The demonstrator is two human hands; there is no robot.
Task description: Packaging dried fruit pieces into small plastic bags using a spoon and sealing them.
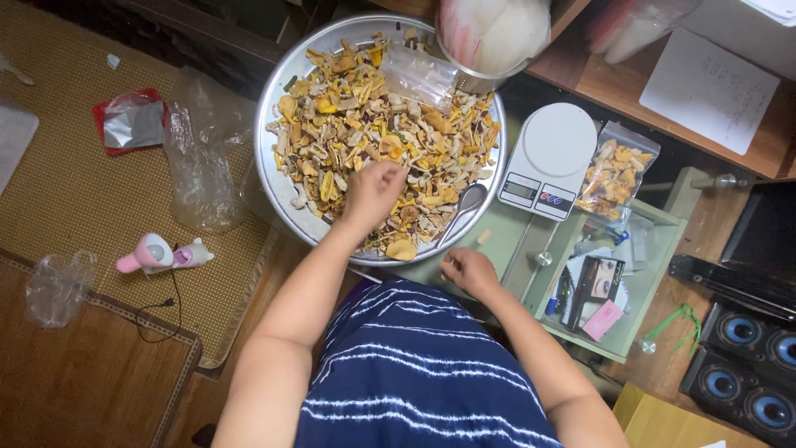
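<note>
Chips (365, 124) filled most of a big round metal tray (278, 178), a dried mix in yellow, orange and pale bits heaped nearly rim to rim, with a small clear bag (419, 75) lying on top near the far side and a metal spoon (466, 203) resting at the near right edge. A metal cup (481, 81) stuffed with plastic bags sat against the tray's far rim. Right of the tray was a white kitchen scale (551, 158), and just beside that a zip bag (618, 174) already packed with the same mix. The left hand (373, 192) was down in the heap, fingers curled in and bunched on some pieces, though exactly what it pinched was hidden under the knuckles. The right hand (468, 270) sat near the tray's near rim, just off it, fingers folded into a loose fist; couldn't tell if anything was inside. Room was tight on the right, with the scale, a green shelf (655, 249) full of small boxes and some speakers (746, 365) crowding in. The left side had more space: a woven mat (66, 199) with a crumpled clear bag (203, 158), a red foil packet (131, 121) and a pink handheld gadget (162, 253) with its cord.
</note>
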